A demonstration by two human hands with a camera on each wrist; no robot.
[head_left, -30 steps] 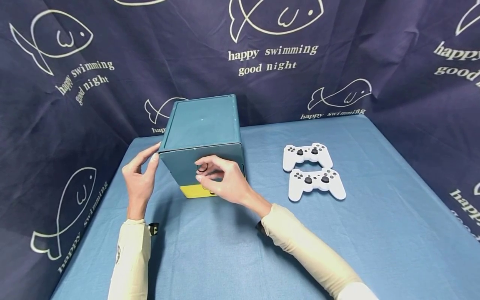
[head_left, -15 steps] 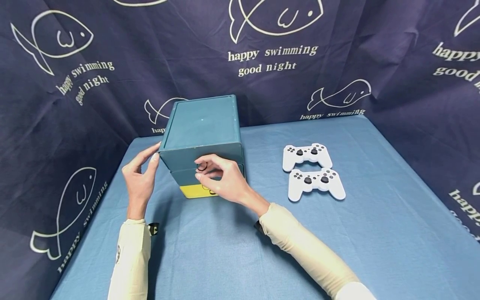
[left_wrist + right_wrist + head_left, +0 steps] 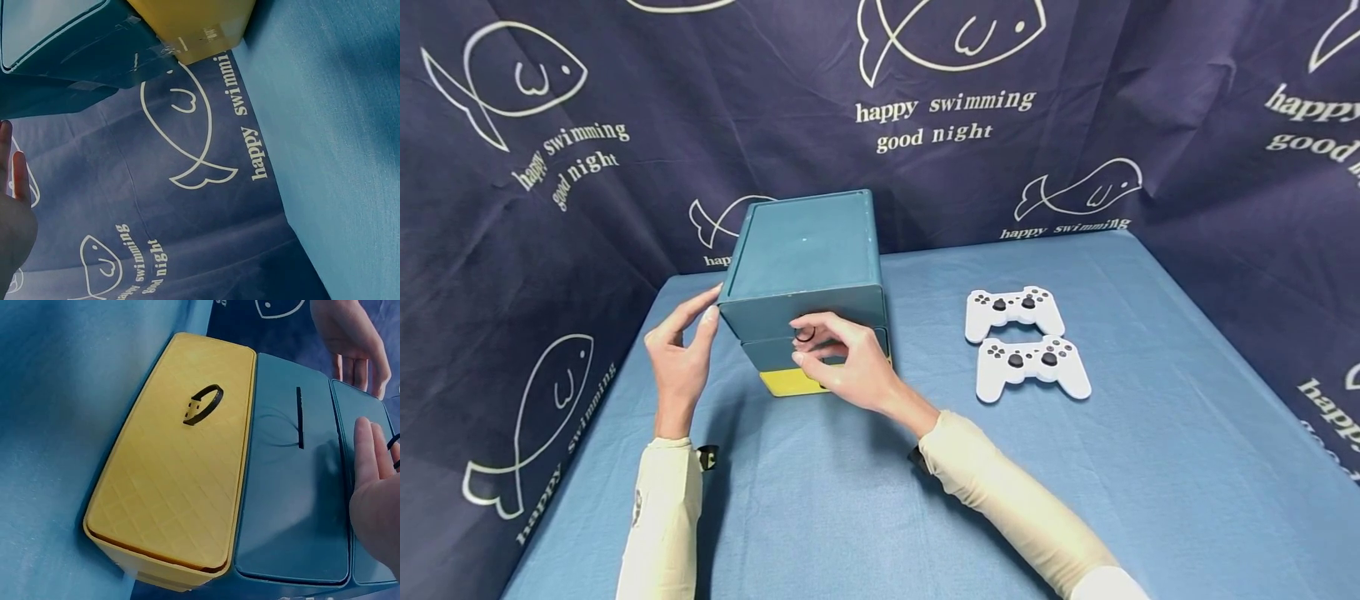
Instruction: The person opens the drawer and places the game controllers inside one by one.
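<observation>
A stacked chest of drawers [image 3: 801, 250] has two teal drawers over a yellow drawer [image 3: 169, 450]. My right hand [image 3: 853, 362] is at the front of the top drawer [image 3: 364, 406], thumb and fingers curled about its thin black loop handle [image 3: 805, 334]. In the right wrist view that loop lies partly behind the fingers. My left hand [image 3: 677, 354] touches the chest's upper left front corner, thumb and forefinger extended. The teal middle drawer has a black strap handle [image 3: 300, 419], and the yellow drawer a black loop [image 3: 206, 405]. All the drawer fronts sit about flush.
Two white game controllers [image 3: 1015, 312] lie one before the other on the blue cloth [image 3: 820, 500], right of the chest. Dark blue curtain fabric [image 3: 955, 183] with fish prints hangs behind and on both sides, close to the chest's back.
The seam under the top drawer shows more plainly now than one second ago. My right forearm has shifted very slightly left; the left hand and the controllers stay put.
</observation>
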